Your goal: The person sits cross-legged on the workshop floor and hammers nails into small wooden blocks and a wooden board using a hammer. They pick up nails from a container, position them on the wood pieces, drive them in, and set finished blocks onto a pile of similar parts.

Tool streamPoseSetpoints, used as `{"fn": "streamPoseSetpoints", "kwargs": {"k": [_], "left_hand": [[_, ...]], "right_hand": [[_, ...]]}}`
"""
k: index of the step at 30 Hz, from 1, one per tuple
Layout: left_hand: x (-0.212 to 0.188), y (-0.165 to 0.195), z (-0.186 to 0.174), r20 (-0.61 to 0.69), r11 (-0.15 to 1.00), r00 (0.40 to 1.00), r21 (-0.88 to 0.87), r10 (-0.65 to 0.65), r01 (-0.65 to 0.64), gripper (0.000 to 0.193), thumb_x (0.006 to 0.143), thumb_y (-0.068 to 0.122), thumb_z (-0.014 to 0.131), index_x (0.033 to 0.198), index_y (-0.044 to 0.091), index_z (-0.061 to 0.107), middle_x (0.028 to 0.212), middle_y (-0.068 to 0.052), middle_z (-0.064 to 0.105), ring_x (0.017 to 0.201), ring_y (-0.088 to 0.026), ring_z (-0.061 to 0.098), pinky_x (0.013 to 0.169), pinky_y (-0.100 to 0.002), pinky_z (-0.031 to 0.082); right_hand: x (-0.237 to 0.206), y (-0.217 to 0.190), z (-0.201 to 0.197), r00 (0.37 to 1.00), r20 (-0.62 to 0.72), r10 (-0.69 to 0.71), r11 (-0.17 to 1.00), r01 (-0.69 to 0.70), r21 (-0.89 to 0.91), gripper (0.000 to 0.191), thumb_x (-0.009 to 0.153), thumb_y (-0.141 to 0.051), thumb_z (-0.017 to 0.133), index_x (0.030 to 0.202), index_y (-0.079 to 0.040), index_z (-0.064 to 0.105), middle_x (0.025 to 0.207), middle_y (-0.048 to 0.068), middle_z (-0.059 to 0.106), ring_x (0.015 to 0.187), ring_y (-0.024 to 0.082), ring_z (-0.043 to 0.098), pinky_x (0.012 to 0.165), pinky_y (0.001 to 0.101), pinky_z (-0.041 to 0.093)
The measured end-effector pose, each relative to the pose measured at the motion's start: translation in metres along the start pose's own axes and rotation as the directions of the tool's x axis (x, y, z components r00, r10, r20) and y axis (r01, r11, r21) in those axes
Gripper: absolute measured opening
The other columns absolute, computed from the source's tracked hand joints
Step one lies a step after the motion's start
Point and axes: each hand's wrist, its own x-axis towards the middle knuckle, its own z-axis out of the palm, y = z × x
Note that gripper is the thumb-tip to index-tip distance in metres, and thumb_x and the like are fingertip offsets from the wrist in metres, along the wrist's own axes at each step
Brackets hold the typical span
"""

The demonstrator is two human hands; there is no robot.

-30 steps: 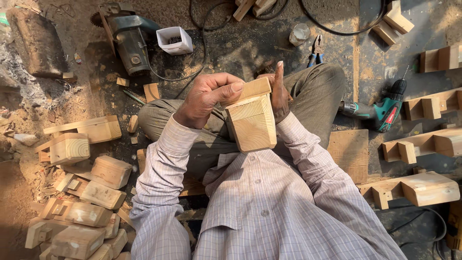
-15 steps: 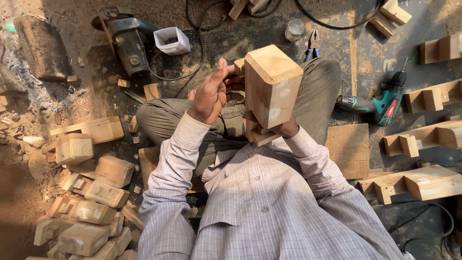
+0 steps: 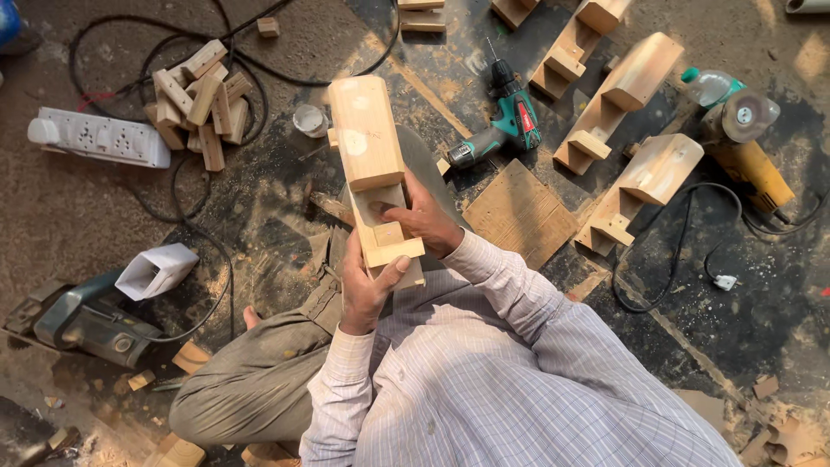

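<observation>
You held the wood piece (image 3: 370, 164) upright over your lap, both hands clamped on its lower end. Left hand (image 3: 366, 290) gripped the bottom step from below; right hand (image 3: 421, 218) pressed its side just above. Most of the piece stood clear above both grips. Drill (image 3: 506, 125) lay nearby on the floor.

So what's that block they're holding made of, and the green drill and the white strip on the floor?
The block looks like pale unfinished wood: matte, faint grain, glued-on smaller pieces. Both the left hand and right hand grip its lower end. The drill seems to be moulded plastic, teal and black, with a dark metal chuck. The strip looks like white plastic, slightly dusty.
</observation>
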Motion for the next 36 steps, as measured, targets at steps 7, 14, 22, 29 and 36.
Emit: {"fn": "streamPoseSetpoints", "kwargs": {"k": [7, 14, 22, 29, 36], "left_hand": [[0.031, -0.037, 0.001, 0.128, 0.988, 0.98, 0.035, -0.155, 0.151, 0.086, 0.083, 0.008, 0.085, 0.156, -0.006, 0.04, 0.121, -0.013, 0.064, 0.103, -0.015, 0.066, 0.091, -0.029, 0.057], [0.022, -0.097, -0.052, -0.096, 0.976, 0.977, 0.088, -0.193, 0.201, 0.061, 0.091, 0.008, 0.077, 0.146, -0.008, 0.053, 0.11, -0.008, 0.07, 0.09, -0.011, 0.064, 0.076, -0.024, 0.053], [0.016, -0.138, -0.082, -0.282, 0.936, 0.924, 0.163, -0.258, 0.311, 0.052, 0.092, 0.011, 0.076, 0.138, -0.007, 0.06, 0.104, -0.007, 0.073, 0.089, -0.011, 0.069, 0.073, -0.024, 0.056], [0.016, -0.145, -0.09, -0.407, 0.906, 0.864, 0.165, -0.298, 0.39, 0.05, 0.091, 0.013, 0.075, 0.136, -0.006, 0.063, 0.105, -0.007, 0.073, 0.09, -0.013, 0.071, 0.071, -0.026, 0.057], [0.011, -0.148, -0.093, -0.556, 0.877, 0.769, 0.138, -0.315, 0.46, 0.046, 0.093, 0.013, 0.074, 0.135, -0.005, 0.064, 0.103, -0.011, 0.074, 0.086, -0.015, 0.07, 0.069, -0.027, 0.056]], "right_hand": [[-0.003, -0.046, -0.119, 0.914, -0.278, -0.297, 0.954, 0.273, -0.122, 0.111, 0.095, -0.003, 0.076, 0.169, -0.009, -0.008, 0.147, 0.015, 0.058, 0.123, 0.018, 0.062, 0.102, 0.0312, 0.054], [-0.059, -0.128, -0.312, 0.536, -0.336, -0.774, 0.587, 0.411, -0.697, 0.111, 0.103, -0.005, 0.078, 0.166, -0.013, -0.013, 0.158, 0.028, 0.035, 0.138, 0.034, 0.055, 0.112, 0.0434, 0.055], [-0.085, -0.23, -0.429, 0.506, -0.547, -0.667, 0.744, 0.485, -0.459, 0.112, 0.112, -0.008, 0.08, 0.167, -0.019, -0.018, 0.168, 0.023, 0.047, 0.139, 0.03, 0.063, 0.112, 0.0419, 0.06], [-0.037, -0.283, -0.461, 0.593, -0.616, -0.519, 0.841, 0.485, -0.241, 0.101, 0.108, -0.023, 0.074, 0.168, -0.014, -0.006, 0.159, 0.022, 0.054, 0.136, 0.034, 0.065, 0.11, 0.048, 0.059], [0.009, -0.298, -0.476, 0.49, -0.829, -0.269, 0.96, 0.21, -0.187, 0.095, 0.101, -0.043, 0.061, 0.157, -0.024, -0.013, 0.14, 0.018, 0.064, 0.115, 0.037, 0.073, 0.082, 0.0453, 0.064]]}}
